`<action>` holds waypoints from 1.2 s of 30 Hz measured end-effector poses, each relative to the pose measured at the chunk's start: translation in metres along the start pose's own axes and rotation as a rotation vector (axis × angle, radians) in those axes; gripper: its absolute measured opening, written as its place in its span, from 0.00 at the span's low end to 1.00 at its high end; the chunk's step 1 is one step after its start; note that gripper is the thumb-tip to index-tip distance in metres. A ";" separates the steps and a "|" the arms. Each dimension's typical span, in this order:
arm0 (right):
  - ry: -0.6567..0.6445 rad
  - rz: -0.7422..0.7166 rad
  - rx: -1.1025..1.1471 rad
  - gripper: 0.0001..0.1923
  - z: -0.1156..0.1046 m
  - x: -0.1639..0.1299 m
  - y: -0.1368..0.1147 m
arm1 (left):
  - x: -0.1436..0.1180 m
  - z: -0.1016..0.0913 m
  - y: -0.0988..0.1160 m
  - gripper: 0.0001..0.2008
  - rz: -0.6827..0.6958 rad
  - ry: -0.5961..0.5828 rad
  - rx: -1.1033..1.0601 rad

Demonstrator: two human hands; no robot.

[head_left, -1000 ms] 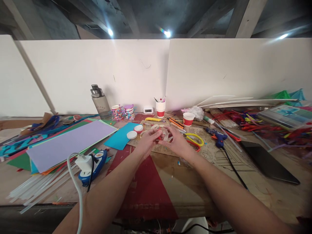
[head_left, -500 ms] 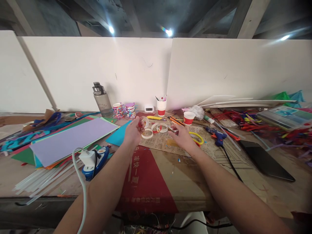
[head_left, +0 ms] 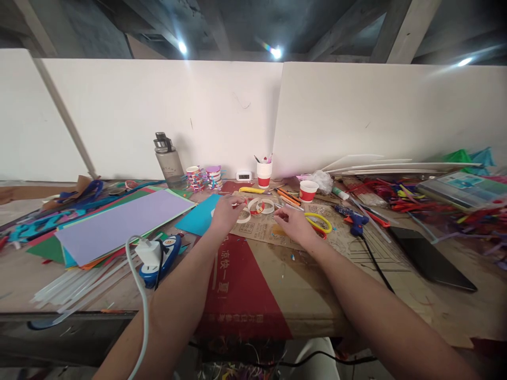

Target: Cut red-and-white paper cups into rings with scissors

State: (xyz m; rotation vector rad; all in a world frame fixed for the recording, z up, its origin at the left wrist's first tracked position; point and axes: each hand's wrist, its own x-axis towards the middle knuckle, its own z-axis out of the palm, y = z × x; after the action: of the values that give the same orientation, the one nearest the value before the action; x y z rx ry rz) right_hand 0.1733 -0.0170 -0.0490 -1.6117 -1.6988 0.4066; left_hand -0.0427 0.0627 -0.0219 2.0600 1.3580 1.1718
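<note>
My left hand [head_left: 226, 215] is low over the cardboard, back upwards, with bent fingers at the left edge of a cream ring [head_left: 245, 215]. Whether it grips that ring is hidden. A pale edge, perhaps of another ring [head_left: 213, 212], peeks out left of the hand over the blue sheet [head_left: 194, 217]. Just beyond, a red patterned ring [head_left: 257, 206] overlaps another cream ring [head_left: 266, 206]. My right hand [head_left: 293, 222] is right of these rings, its fingertips drawn together; anything between them is too small to make out. Yellow-handled scissors [head_left: 322, 224] lie beside it.
A blue glue gun [head_left: 356, 224] and dark tablet [head_left: 431, 258] lie right. Paper cups [head_left: 308, 191], a clock [head_left: 243, 176] and a bottle [head_left: 169, 163] stand behind. Coloured sheets [head_left: 122, 227], glue sticks [head_left: 79, 282] and a power strip [head_left: 170, 258] with white cable are left.
My left hand has come down from holding a pale ring upright, and that ring no longer shows clearly in it. My right hand's fingers have drawn closer together, and the view has shifted slightly.
</note>
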 end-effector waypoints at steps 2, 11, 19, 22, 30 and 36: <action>0.008 0.009 -0.001 0.07 0.001 0.000 -0.001 | 0.000 0.001 -0.001 0.06 0.091 -0.020 0.125; -0.089 -0.013 -0.273 0.11 -0.004 0.013 -0.031 | 0.004 -0.005 -0.003 0.08 0.169 -0.067 0.339; -0.213 -0.055 -0.601 0.23 0.005 0.024 -0.051 | 0.000 -0.019 0.006 0.11 0.091 -0.281 0.392; -0.205 -0.033 -0.643 0.25 0.014 0.029 -0.052 | -0.003 -0.019 0.010 0.10 0.087 -0.323 0.483; -0.228 -0.057 -0.686 0.19 0.029 0.038 -0.045 | -0.001 -0.025 0.011 0.12 0.083 -0.314 0.631; -0.094 -0.080 -0.632 0.17 0.016 0.042 -0.040 | -0.003 -0.031 0.008 0.11 0.001 -0.210 0.579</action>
State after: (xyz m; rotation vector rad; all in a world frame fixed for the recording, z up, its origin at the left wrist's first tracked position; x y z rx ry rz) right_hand 0.1367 0.0209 -0.0206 -1.9694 -2.0879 -0.1188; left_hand -0.0642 0.0528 0.0001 2.4772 1.7288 0.5708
